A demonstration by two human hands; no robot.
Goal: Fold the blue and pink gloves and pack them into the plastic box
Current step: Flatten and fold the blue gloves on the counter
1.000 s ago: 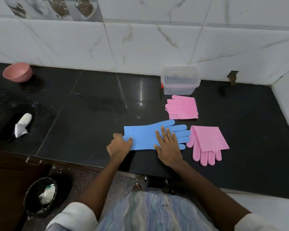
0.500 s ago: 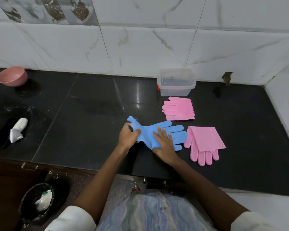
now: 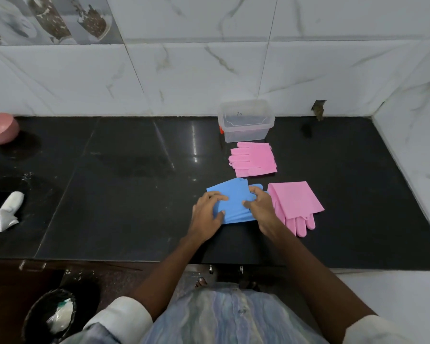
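A blue glove [image 3: 233, 198] lies folded in half on the black counter, its cuff laid over its fingers. My left hand [image 3: 207, 214] presses flat on its left part. My right hand [image 3: 261, 206] pinches its right edge, where blue fingertips stick out. One folded pink glove [image 3: 255, 158] lies behind it, fingers pointing left. A second folded pink glove [image 3: 296, 204] lies just right of my right hand, fingers pointing toward me. The clear plastic box [image 3: 246, 124] stands open at the wall behind the gloves, with nothing visible inside.
A pink bowl [image 3: 0, 129] sits at the far left by the wall. A white crumpled object [image 3: 9, 211] lies near the left counter edge. A bin [image 3: 50, 314] stands on the floor below. The tiled wall turns a corner at the right.
The blue glove lay flat and long; my left hand lifted its cuff and carried it rightward over the fingers. Both hands now rest on the folded glove.
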